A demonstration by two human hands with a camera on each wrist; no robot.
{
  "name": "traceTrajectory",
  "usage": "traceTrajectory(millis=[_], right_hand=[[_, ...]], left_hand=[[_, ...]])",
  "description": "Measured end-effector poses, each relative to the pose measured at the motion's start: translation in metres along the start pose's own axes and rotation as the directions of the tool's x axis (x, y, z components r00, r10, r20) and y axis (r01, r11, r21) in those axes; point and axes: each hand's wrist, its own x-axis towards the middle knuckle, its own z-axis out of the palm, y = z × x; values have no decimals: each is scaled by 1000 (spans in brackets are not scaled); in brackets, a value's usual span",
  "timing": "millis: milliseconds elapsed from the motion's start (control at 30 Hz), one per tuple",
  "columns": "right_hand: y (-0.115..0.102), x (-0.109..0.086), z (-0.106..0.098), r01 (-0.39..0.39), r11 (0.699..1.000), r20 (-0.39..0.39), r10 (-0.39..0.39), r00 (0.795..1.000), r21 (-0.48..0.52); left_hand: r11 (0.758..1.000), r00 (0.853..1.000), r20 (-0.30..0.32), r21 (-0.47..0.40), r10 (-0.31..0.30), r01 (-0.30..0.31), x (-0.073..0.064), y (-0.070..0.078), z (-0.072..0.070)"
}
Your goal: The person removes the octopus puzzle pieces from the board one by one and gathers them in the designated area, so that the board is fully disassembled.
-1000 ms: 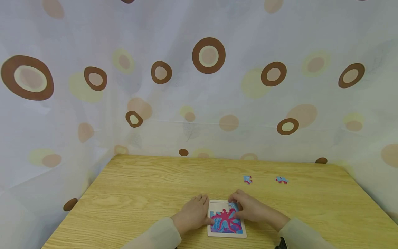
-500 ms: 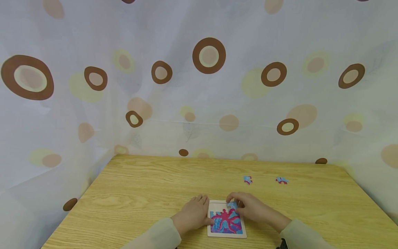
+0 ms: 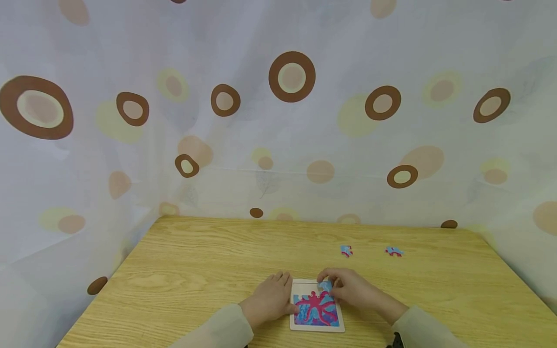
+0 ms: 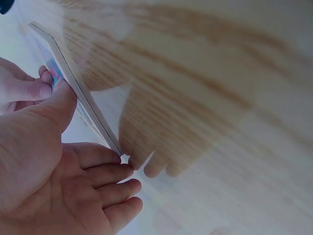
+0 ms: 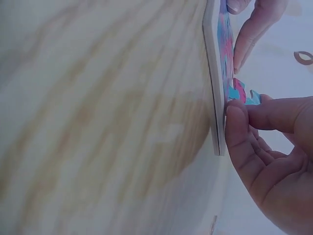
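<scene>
A square jigsaw puzzle tray with a pink octopus picture lies on the table; its upper left part shows bare backing. My left hand rests along the tray's left side, fingers straight and thumb over the rim. At the upper right corner, my right hand pinches a blue and pink puzzle piece between thumb and fingers. In the right wrist view that piece stands tilted up from the tray's surface. The fingertips hide part of it.
Two loose puzzle pieces lie farther back on the wooden table: one piece behind the tray and another piece to its right. A patterned curtain hangs behind and at both sides.
My right hand has shifted slightly left, and more of the blue piece shows between its fingers. The left hand and the tray have stayed in place.
</scene>
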Motion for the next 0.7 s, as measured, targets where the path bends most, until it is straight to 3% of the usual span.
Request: traceTrajectory(millis=[233,400,533,700], right_hand=[[0,-1,-3,-76,994,-21,78,997,77],[-2,-4,-7,-84,982,-17,88,996,170],[3,-8,-17,-69,966,-75,91,993,250],[12,-19,-47,-92,956,-177,145,973,277]], left_hand=[[1000,1000,11,1,-5,5,1,-1,0],[1000,1000,13,1,-5,5,1,-1,0],[1000,1000,13,-4,5,-5,1,-2,1],[1000,1000,12,-16,15,-14,1,-2,2]])
